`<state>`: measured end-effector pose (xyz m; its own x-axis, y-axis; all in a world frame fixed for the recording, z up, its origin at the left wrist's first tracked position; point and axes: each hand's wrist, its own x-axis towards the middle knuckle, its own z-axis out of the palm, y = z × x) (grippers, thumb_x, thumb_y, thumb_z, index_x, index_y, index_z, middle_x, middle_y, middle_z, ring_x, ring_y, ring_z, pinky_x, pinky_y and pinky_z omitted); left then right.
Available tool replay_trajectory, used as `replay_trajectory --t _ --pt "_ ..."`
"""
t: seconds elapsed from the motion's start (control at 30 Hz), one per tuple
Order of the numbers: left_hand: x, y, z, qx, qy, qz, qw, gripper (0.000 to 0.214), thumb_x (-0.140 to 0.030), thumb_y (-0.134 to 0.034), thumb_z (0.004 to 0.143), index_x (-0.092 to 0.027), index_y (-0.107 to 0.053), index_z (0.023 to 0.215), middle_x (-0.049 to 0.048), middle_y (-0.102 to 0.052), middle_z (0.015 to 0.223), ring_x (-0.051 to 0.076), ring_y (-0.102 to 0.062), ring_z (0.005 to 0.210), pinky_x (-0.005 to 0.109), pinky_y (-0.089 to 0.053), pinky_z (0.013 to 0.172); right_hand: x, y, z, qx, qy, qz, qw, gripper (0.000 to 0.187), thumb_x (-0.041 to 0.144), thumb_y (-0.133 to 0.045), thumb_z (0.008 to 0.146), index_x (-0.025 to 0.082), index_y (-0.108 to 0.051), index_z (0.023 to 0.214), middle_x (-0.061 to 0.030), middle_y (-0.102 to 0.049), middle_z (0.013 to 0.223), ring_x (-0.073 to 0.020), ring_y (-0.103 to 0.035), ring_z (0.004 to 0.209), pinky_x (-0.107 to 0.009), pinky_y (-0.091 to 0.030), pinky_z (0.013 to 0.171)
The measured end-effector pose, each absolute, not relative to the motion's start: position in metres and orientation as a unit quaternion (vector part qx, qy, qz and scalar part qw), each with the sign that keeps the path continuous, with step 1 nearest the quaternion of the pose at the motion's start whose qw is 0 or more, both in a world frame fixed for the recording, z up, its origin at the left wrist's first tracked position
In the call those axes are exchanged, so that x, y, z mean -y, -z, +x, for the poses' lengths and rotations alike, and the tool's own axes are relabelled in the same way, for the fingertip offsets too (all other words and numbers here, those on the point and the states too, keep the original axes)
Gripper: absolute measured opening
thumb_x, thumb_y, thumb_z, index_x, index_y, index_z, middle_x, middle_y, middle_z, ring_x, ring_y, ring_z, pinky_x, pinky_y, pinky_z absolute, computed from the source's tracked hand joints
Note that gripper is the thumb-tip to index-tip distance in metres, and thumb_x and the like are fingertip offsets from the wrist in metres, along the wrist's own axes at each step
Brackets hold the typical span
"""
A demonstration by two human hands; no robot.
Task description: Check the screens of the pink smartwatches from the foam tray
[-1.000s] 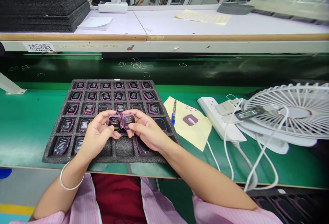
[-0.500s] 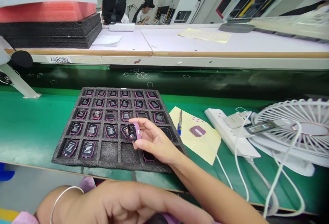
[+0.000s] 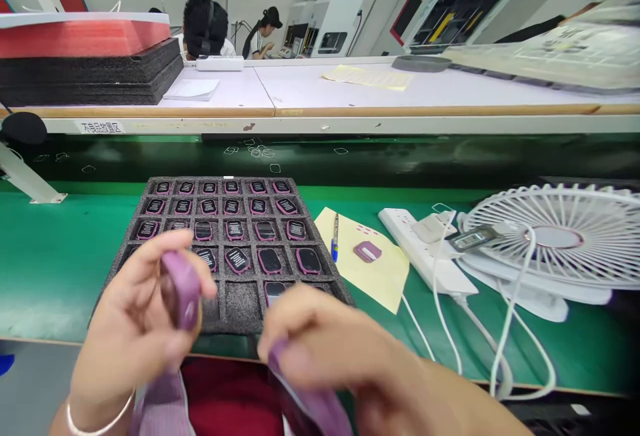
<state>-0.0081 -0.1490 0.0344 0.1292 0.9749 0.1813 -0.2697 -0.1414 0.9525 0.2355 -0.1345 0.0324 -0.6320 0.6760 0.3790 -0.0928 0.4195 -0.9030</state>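
Note:
My left hand, a pale bracelet at its wrist, holds a purple smartwatch body upright between thumb and fingers, in front of the tray's lower left. Its purple casing side faces me; the screen is not visible. My right hand is blurred and curled near the tray's front edge. Something purple shows between its thumb and fingers, by the edge of a lavender jacket; I cannot tell whether it is the cloth or a watch. Behind both hands lies the dark foam tray, with several purple watches in its compartments.
Right of the tray, yellow paper carries a pen and a purple piece on a white cable. Beyond are a power strip and a white fan. Foam sheets stack on the shelf; people sit behind it.
My left hand has risen from the bottom edge to the tray's left front with a watch. My right hand has drawn back from over the tray, down toward me. The view has shifted slightly.

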Motion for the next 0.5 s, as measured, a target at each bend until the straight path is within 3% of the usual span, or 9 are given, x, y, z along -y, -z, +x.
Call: replay_trajectory --t 0.1,0.27,0.37,0.5 --pt "0.109 -0.030 0.001 -0.380 -0.589 0.522 0.487 0.058 -0.017 -0.083 0.077 -0.027 -0.063 0.130 0.0043 -0.071 0.096 0.013 -0.066 0.076 0.017 -0.053 0.061 0.096 -0.019 0.223 0.607 -0.649 -0.147 0.435 0.052 0.034 -0.082 0.086 0.036 -0.063 0.134 -0.0044 -0.070 0.119 -0.0151 -0.070 0.077 -0.031 -0.060 0.073" --pt "0.072 -0.012 0.015 -0.403 -0.589 0.519 0.471 0.065 -0.019 -0.080 0.076 -0.022 -0.054 0.135 0.0061 -0.069 0.108 0.017 -0.067 0.094 0.027 -0.056 0.082 0.037 -0.002 0.208 0.471 -0.777 -0.167 0.383 0.053 0.028 -0.084 0.080 0.027 -0.064 0.129 -0.0060 -0.073 0.117 -0.0136 -0.070 0.072 -0.029 -0.057 0.071" --pt "0.065 -0.002 0.017 -0.413 -0.597 0.503 0.470 0.066 -0.018 -0.077 0.075 -0.020 -0.052 0.136 0.0059 -0.068 0.107 0.017 -0.066 0.092 0.025 -0.055 0.078 0.025 0.008 0.203 0.448 -0.789 -0.163 0.387 0.052 0.021 -0.082 0.076 0.024 -0.064 0.125 -0.0069 -0.073 0.118 -0.0146 -0.071 0.073 -0.029 -0.056 0.071" --pt "0.065 0.005 0.016 -0.432 -0.575 0.486 0.497 0.057 -0.018 -0.072 0.076 -0.019 -0.054 0.131 0.0059 -0.068 0.107 0.011 -0.064 0.073 0.024 -0.054 0.066 0.024 0.023 0.199 0.428 -0.791 -0.162 0.407 0.049 0.019 -0.079 0.075 0.023 -0.065 0.121 -0.0057 -0.073 0.114 -0.0134 -0.069 0.069 -0.029 -0.054 0.070"
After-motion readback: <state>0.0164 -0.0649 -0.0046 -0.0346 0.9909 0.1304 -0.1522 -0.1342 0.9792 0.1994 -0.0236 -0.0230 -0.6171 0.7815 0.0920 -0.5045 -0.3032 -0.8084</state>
